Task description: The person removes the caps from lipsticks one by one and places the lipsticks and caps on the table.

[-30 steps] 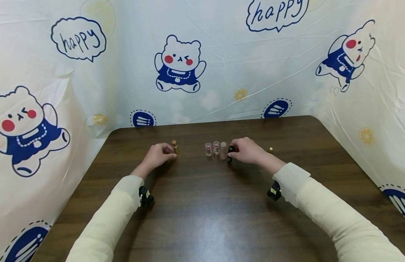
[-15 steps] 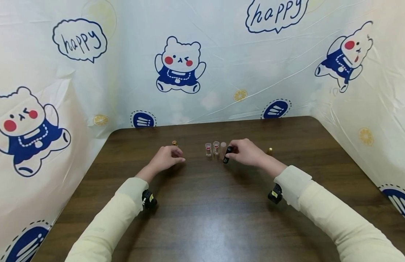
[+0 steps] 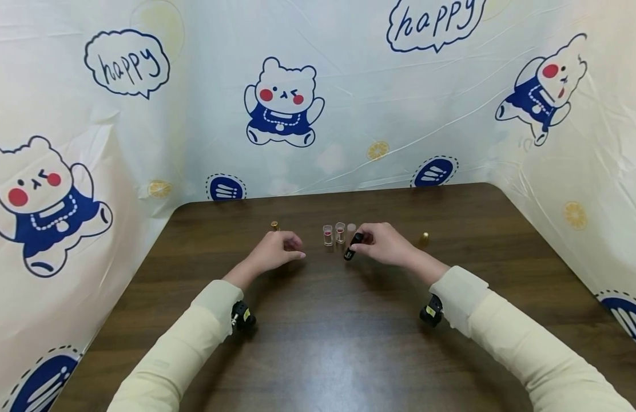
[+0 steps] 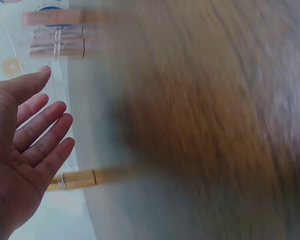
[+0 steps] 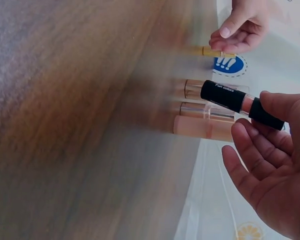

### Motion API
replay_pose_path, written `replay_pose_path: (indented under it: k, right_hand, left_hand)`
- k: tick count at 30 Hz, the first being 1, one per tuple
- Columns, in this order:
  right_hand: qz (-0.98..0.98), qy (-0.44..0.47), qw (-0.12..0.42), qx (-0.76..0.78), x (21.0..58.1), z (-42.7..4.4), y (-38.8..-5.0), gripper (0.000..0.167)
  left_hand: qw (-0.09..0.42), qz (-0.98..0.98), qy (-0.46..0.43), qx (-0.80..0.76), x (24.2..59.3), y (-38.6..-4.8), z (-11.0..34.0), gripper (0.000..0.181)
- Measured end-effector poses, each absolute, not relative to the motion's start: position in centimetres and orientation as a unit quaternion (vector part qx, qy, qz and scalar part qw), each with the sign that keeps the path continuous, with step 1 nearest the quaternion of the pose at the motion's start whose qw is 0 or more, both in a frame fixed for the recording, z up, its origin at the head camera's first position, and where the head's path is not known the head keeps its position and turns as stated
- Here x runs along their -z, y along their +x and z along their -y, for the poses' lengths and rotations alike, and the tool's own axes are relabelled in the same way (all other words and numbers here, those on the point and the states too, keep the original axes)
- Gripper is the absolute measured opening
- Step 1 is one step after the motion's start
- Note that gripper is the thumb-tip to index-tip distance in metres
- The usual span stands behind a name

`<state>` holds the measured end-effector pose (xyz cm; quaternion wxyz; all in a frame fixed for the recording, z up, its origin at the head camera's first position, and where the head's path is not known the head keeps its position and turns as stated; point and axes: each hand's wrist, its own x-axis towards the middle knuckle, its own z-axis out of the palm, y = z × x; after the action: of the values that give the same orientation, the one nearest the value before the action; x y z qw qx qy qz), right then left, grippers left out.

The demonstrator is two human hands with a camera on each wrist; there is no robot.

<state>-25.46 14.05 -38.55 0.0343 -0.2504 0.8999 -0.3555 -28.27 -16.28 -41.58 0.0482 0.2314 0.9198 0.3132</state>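
My right hand pinches a black lipstick tube at one end between thumb and fingers. The tube tilts, with a pinkish band near its middle in the right wrist view. My left hand is empty, its fingers loosely bent, between the gold tube and the black one. Two clear-capped tubes, the left one and its neighbour, stand upright in the middle of the table. Beside them is a pink tube, partly hidden by my right hand in the head view.
A small gold-topped item stands beyond my right forearm. The brown wooden table reaches back to a patterned curtain, which also hangs on both sides.
My left hand has moved away from the gold tube toward the right. The black tube, held in my right hand, has shifted left and tilted further.
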Motion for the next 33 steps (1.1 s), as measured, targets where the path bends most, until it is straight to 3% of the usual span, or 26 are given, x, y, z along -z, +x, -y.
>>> replay_pose_path:
  k: [33]
  right_hand:
    - [-0.885, -0.269, 0.05, 0.378, 39.1, -11.5, -24.7, 0.01]
  left_hand:
    - [0.083, -0.886, 0.309, -0.337, 41.9, -26.6, 11.0, 0.023]
